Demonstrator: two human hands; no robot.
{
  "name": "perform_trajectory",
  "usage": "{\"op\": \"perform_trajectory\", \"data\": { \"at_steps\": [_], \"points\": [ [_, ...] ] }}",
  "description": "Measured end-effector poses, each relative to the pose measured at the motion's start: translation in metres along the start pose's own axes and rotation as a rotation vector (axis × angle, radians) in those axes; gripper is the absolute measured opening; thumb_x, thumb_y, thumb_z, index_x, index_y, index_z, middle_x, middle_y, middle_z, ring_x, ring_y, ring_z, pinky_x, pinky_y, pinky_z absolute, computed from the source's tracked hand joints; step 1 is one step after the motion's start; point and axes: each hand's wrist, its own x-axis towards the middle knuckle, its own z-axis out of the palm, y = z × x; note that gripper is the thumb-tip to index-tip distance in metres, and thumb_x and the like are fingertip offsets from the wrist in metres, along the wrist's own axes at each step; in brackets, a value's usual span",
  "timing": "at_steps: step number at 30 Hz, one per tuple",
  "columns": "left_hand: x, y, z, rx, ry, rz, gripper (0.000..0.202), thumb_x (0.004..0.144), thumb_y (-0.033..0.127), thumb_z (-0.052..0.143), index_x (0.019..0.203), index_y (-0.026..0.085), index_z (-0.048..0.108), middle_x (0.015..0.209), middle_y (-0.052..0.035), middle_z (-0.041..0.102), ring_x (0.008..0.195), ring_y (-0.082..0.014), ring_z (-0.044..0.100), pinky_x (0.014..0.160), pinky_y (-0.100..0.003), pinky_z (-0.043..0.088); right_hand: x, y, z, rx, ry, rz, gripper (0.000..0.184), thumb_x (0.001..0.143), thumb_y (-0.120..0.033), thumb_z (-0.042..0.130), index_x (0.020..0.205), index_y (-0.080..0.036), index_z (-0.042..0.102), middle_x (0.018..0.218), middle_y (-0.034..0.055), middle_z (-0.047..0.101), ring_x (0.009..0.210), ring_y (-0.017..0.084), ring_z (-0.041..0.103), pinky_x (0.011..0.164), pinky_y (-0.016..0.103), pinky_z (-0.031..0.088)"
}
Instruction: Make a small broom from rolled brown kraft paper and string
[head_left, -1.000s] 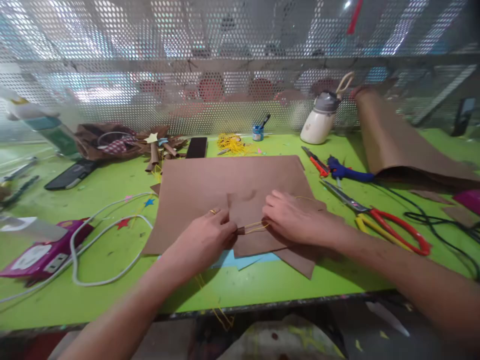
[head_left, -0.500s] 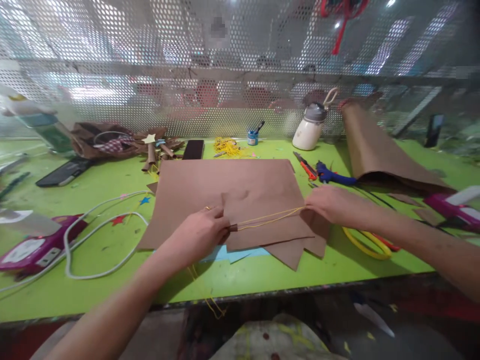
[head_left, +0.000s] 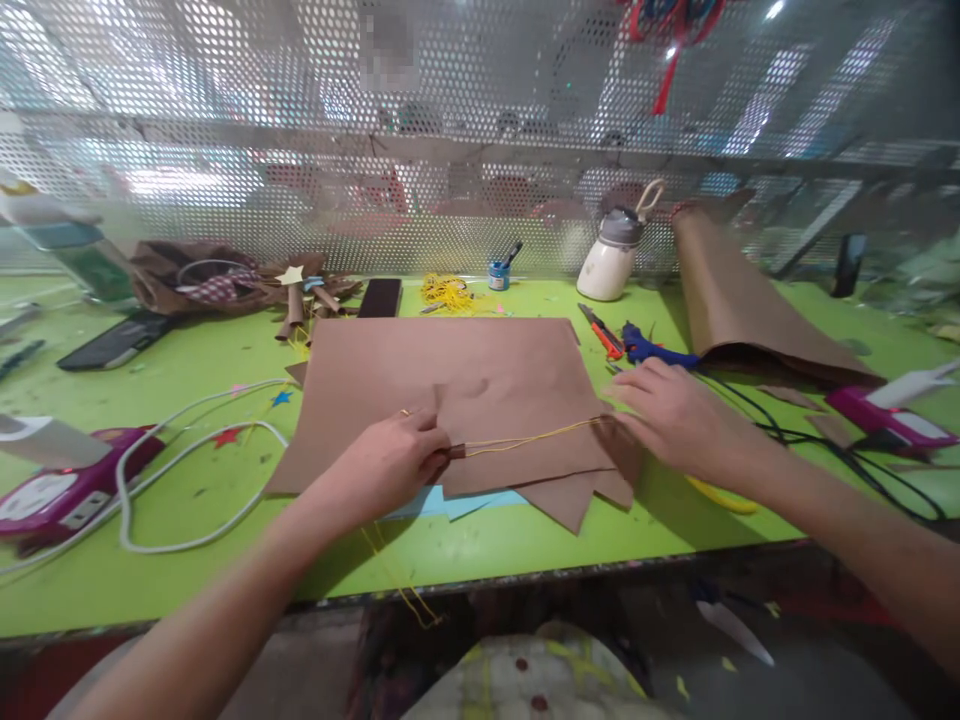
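Far left on the bright green tabletop [head_left: 525,545] sits a magenta plastic device [head_left: 52,490], with a looping white cable [head_left: 187,470] just beside it. Moving in, there's the large brown paper sheet [head_left: 450,370] lying flat mid-table. Smaller brown pieces are stacked on its near edge, and a corner of light blue paper [head_left: 427,503] peeks out underneath.

Now the left hand [head_left: 390,460]: it's curled tight, thumb and fingers pinched on a small dark brown paper roll [head_left: 455,452] right at the near edge of the sheet. Out of that roll runs a thin yellow string [head_left: 532,437], two strands drawn straight across the brown paper toward the right.

And there's the right hand [head_left: 675,415], resting over the sheet's right corner with its fingers fairly straight. The string's far end meets it at the fingertips, but whether it's pinched or merely pressed down, I can't tell.

Just behind that hand lie an orange-handled cutter [head_left: 604,335] and a blue glue gun [head_left: 656,350]. Further right, a big roll of brown paper [head_left: 742,300] slumps open on the table.
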Motion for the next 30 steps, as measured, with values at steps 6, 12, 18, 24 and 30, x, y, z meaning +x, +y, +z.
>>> {"op": "perform_trajectory", "data": {
  "at_steps": [6, 12, 18, 24, 30],
  "points": [
    [0.000, 0.007, -0.002, 0.120, -0.073, -0.014, 0.025, 0.090, 0.028, 0.044, 0.086, 0.017, 0.066, 0.080, -0.0064, 0.058, 0.069, -0.0157, 0.057, 0.060, -0.026, 0.041, 0.031, -0.068, 0.004, 0.401, -0.067, -0.210, 0.021, 0.091, -0.017, 0.044, 0.082, -0.014, 0.062, 0.079, 0.0076, 0.058, 0.077, 0.019, 0.047, 0.071, 0.031, 0.039],
    [0.001, 0.010, 0.001, 0.141, -0.069, -0.035, 0.023, 0.089, 0.028, 0.045, 0.083, 0.017, 0.065, 0.078, -0.0059, 0.057, 0.065, -0.0155, 0.054, 0.059, -0.026, 0.040, 0.059, -0.086, 0.030, 0.418, -0.030, -0.156, 0.025, 0.093, -0.019, 0.042, 0.077, -0.013, 0.060, 0.079, 0.0069, 0.053, 0.078, 0.018, 0.045, 0.067, 0.029, 0.036],
    [-0.002, 0.012, 0.000, 0.072, -0.041, -0.062, 0.022, 0.089, 0.025, 0.046, 0.082, 0.017, 0.065, 0.079, -0.0058, 0.056, 0.070, -0.0153, 0.054, 0.060, -0.025, 0.039, 0.072, -0.086, 0.035, 0.227, -0.061, -0.270, 0.021, 0.089, -0.012, 0.043, 0.073, -0.014, 0.057, 0.077, 0.0074, 0.052, 0.076, 0.019, 0.043, 0.066, 0.031, 0.033],
    [-0.006, 0.012, 0.007, 0.024, 0.009, -0.085, 0.023, 0.090, 0.026, 0.045, 0.085, 0.016, 0.065, 0.083, -0.0069, 0.056, 0.075, -0.0168, 0.053, 0.065, -0.027, 0.041, 0.066, -0.075, 0.027, 0.168, -0.187, -0.291, 0.017, 0.084, -0.010, 0.045, 0.073, -0.015, 0.057, 0.075, 0.0070, 0.054, 0.070, 0.018, 0.044, 0.060, 0.030, 0.030],
    [-0.005, 0.010, 0.008, -0.055, 0.023, -0.087, 0.027, 0.091, 0.029, 0.044, 0.083, 0.016, 0.066, 0.080, -0.0068, 0.056, 0.075, -0.0167, 0.053, 0.065, -0.028, 0.040, 0.060, -0.080, 0.024, 0.242, -0.159, -0.167, 0.018, 0.091, -0.019, 0.043, 0.079, -0.015, 0.057, 0.079, 0.0059, 0.059, 0.073, 0.018, 0.049, 0.064, 0.030, 0.031]
  ]
}}
